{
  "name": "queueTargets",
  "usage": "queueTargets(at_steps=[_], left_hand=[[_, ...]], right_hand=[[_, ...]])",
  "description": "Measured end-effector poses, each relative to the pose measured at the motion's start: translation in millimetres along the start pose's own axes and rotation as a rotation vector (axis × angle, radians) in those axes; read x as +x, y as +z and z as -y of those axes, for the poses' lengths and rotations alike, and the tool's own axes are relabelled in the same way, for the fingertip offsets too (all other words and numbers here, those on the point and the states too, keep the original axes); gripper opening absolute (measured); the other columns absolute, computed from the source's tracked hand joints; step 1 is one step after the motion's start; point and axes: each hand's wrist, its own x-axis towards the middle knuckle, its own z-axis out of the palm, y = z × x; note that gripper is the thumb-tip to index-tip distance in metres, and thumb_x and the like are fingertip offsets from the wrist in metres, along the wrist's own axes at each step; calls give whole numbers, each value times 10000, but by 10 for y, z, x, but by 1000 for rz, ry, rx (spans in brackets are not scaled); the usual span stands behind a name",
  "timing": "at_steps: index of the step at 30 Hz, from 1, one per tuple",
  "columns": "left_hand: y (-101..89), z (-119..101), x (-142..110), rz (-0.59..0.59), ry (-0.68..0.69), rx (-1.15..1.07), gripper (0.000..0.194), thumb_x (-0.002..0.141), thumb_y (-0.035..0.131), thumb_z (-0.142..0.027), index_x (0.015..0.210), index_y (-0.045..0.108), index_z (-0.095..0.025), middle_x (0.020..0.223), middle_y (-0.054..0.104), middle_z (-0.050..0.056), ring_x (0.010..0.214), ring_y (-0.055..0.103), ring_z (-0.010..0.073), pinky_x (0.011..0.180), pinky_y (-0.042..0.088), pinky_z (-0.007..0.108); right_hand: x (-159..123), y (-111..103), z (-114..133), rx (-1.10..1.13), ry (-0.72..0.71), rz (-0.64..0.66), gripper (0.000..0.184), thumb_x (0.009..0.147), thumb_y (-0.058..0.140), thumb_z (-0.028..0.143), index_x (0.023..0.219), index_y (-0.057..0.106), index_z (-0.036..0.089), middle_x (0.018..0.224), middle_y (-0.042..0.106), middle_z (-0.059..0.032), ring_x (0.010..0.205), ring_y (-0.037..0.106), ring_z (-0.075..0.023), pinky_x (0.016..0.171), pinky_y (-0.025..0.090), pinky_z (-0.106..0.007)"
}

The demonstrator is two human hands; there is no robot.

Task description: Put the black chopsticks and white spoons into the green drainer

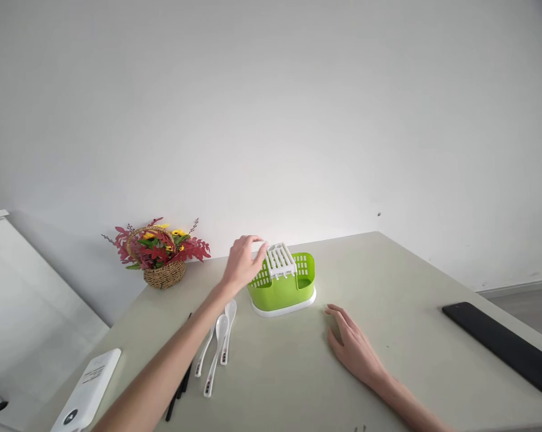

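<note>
A green utensil caddy (283, 293) with perforated sides and a white base stands on the table. Across its middle lies a white slotted rack (280, 261) with small hooks along the front edge. My left hand (243, 261) is at the rack's left rear corner, thumb and index finger pinched on it; the other fingers are curled. To the right of the caddy, my right hand (349, 342) rests on the tabletop, fingers loosely spread and holding nothing. Several white spoons (221, 330) lie beside my left forearm. Black chopsticks (186, 379) are partly hidden under that forearm.
A wicker basket (165, 275) of red and yellow flowers stands at the back left. A white box-shaped object (90, 387) lies at the left edge, and a long black object (500, 348) at the right. The table (388, 270) meets a pale wall.
</note>
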Motion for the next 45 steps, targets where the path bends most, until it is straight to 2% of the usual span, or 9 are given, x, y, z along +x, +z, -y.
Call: queueTargets(at_steps=[5, 10, 14, 24, 31, 36, 41, 43, 45], left_hand=[[551, -639, 10, 61, 80, 112, 700, 967, 389, -677, 1402, 508, -143, 1413, 577, 234, 1384, 467, 389, 1162, 302, 600], [818, -581, -138, 199, 96, 258, 682, 1017, 325, -541, 1513, 390, -79, 1547, 433, 269, 1476, 334, 432, 1212, 141, 673], [646, -161, -122, 222, 118, 284, 557, 1037, 366, -394, 1518, 403, -115, 1580, 421, 200, 1467, 386, 354, 1236, 224, 595], [-97, 1138, -332, 162, -14, 401, 536, 1023, 456, -409, 1523, 445, -216, 1557, 488, 90, 1455, 417, 274, 1149, 430, 448], [-346, 1403, -525, 140, -93, 487, 513, 1022, 437, -402, 1491, 499, -204, 1507, 544, 109, 1427, 443, 297, 1127, 415, 441], [-303, 1222, -665, 30, -152, 466, 502, 1023, 415, -422, 1467, 522, -214, 1528, 515, 112, 1465, 375, 325, 1202, 289, 513], [-3, 516, -1110, -180, -190, 238, 434, 1031, 404, -414, 1356, 597, -202, 1433, 575, 128, 1415, 433, 299, 1181, 333, 484], [132, 98, -1393, -128, -209, 20, 378, 1035, 394, -404, 1182, 674, -198, 1207, 681, 125, 1164, 618, 254, 1028, 469, 394], [214, -299, -1705, 108, -256, -196, 384, 1034, 401, -429, 957, 704, -207, 915, 703, 68, 807, 654, 187, 771, 507, 293]], right_hand=[[6, -15, 28, -11, 4, 6, 407, 919, 396, 239, 1318, 475, 247, 1496, 483, -85, 1326, 544, -212, 1087, 473, -383], [1, -11, 23, -12, 10, 11, 405, 930, 388, 257, 1328, 465, 249, 1500, 475, -81, 1331, 538, -207, 1085, 471, -374], [-5, -7, 10, -1, 14, 14, 422, 930, 383, 250, 1348, 442, 254, 1506, 465, -83, 1346, 521, -217, 1106, 450, -398], [-21, -35, -8, 13, 64, 65, 401, 935, 409, 298, 1332, 460, 284, 1527, 457, -67, 1253, 595, -222, 1013, 505, -383], [-30, -12, -44, 22, 53, 69, 373, 942, 397, 301, 1310, 459, 282, 1535, 449, -68, 1206, 624, -218, 991, 512, -376], [-31, 10, -40, 42, 54, 52, 382, 932, 398, 300, 1307, 471, 279, 1529, 457, -71, 1189, 632, -218, 971, 517, -370], [-15, 33, -38, 53, 66, 47, 391, 914, 404, 286, 1297, 479, 269, 1518, 467, -71, 1235, 601, -215, 993, 496, -367], [-4, 35, -44, 53, 56, 41, 403, 901, 414, 275, 1297, 490, 261, 1511, 476, -73, 1274, 577, -221, 1032, 472, -374], [1, 33, -52, 59, 52, 35, 409, 894, 420, 272, 1294, 501, 251, 1505, 484, -80, 1291, 569, -228, 1049, 460, -377]])
